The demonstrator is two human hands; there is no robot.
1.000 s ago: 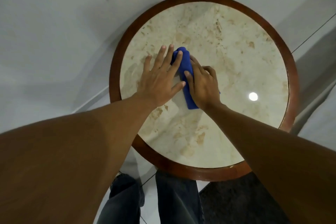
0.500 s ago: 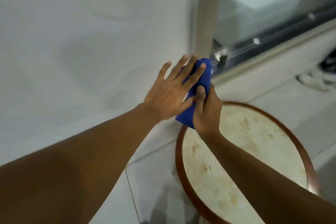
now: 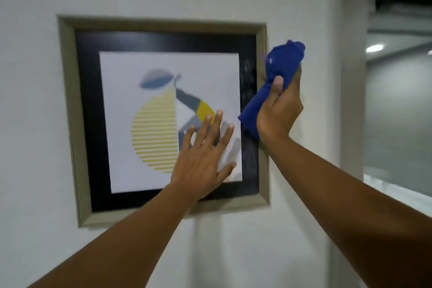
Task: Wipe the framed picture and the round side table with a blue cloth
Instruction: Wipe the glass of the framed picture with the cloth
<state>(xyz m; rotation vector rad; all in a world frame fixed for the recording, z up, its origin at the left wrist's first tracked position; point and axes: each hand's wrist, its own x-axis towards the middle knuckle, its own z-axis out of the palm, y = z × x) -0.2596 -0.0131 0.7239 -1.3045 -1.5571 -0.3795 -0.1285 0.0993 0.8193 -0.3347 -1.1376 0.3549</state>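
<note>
The left hand (image 3: 201,159) is lying spread at 5 o'clock on the framed picture (image 3: 163,119), likely steadying it, while the right hand (image 3: 278,110) is squeezing the blue cloth (image 3: 275,77) at its 3 o'clock edge.

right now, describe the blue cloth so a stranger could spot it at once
On the white wall hangs a framed picture of a striped yellow pear. At its right edge, the raised right hand grips the blue cloth, the only deep blue, bunched thing there.

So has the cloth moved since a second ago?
Yes. The cloth has gone from the table up to the right edge of the picture, in the right hand.
</note>
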